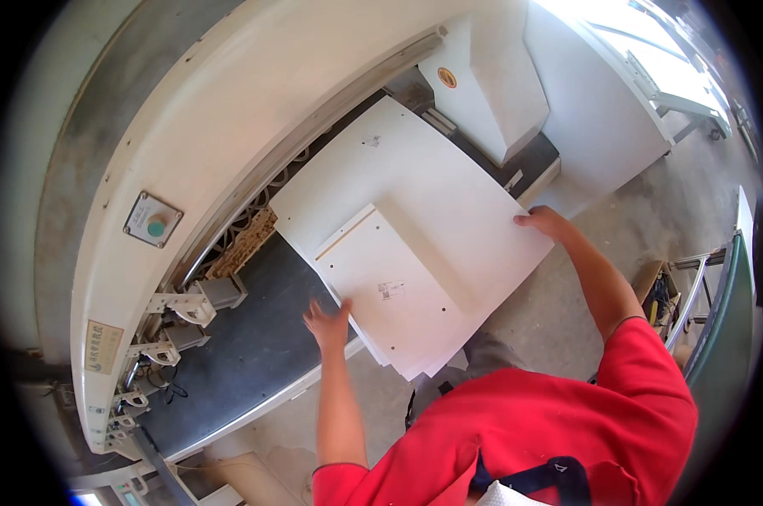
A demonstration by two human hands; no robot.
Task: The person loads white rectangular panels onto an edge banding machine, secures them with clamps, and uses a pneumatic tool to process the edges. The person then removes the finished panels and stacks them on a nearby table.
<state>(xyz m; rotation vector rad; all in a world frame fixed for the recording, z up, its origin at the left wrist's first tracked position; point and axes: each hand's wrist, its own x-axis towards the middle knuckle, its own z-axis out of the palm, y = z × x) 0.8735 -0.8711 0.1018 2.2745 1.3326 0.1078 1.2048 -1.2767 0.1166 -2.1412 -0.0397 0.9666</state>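
A large white panel (pixel 482 219) lies slanted in front of me, partly over the machine's dark bed and reaching out toward my body. On top of it rests a smaller white panel (pixel 398 295) with several dark holes, a label and a brown strip along one edge. More white sheet edges show beneath at the near corner. My right hand (pixel 543 221) grips the large panel's right edge, thumb on top and fingers hidden below. Beside the smaller panel's left edge is my left hand (pixel 326 325), fingers spread, its thumb close to or touching that edge.
A long cream machine beam (pixel 229 93) arches across the left and top, with a green push button (pixel 155 226) on it. Clamp-like brackets (pixel 187 308) line the dark bed (pixel 238 354). A white housing (pixel 491 93) stands beyond the panel. Metal framing (pixel 693 295) stands at right.
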